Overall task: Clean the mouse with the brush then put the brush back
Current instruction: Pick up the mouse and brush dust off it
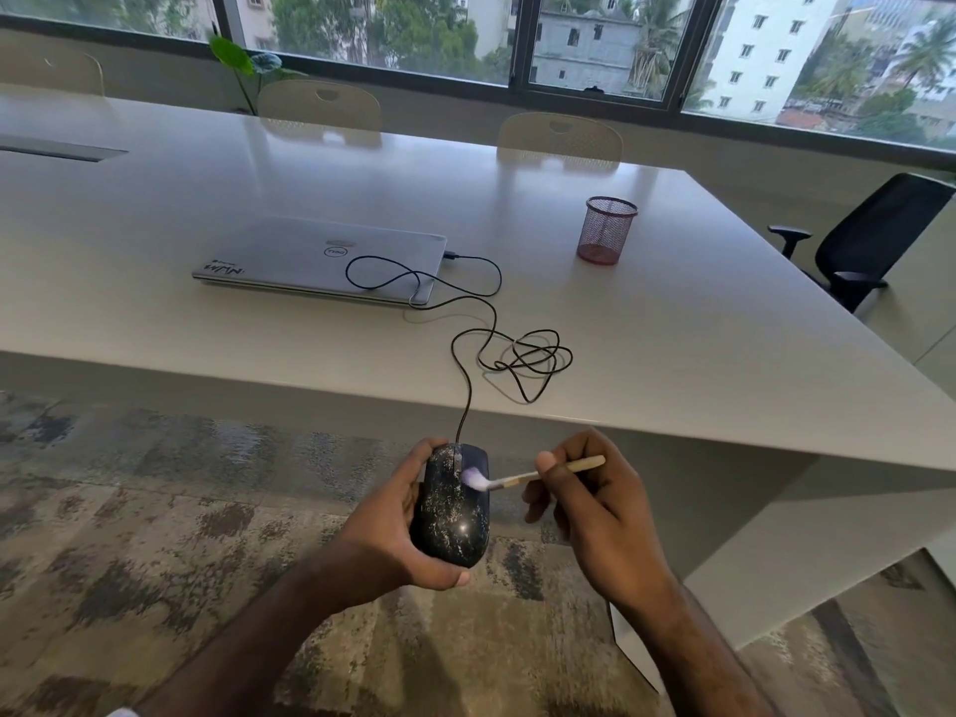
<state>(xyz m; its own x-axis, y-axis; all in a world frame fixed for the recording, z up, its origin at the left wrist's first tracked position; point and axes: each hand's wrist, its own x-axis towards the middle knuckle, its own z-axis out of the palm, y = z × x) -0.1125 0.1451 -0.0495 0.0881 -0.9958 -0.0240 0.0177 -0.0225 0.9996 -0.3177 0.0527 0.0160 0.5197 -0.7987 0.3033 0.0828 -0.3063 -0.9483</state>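
The left hand (pixel 398 530) cradles the dusty mouse (pixel 455 509) in curled fingers off the tabletop's (pixel 672 328) near edge, steadying it for the brush (pixel 522 477), which the right hand (pixel 595 504) pinches with its bristles on the mouse's front. The mesh cup (pixel 606 230), probably the brush's home, stands well apart with open tabletop around, though the looped cable (pixel 522 359) lies between.

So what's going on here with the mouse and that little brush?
A person is cleaning a wired mouse, held off the table in the left hand. The right hand pinches a small brush, its bristles on the mouse's front. The mesh cup stands on the table beside a closed laptop.
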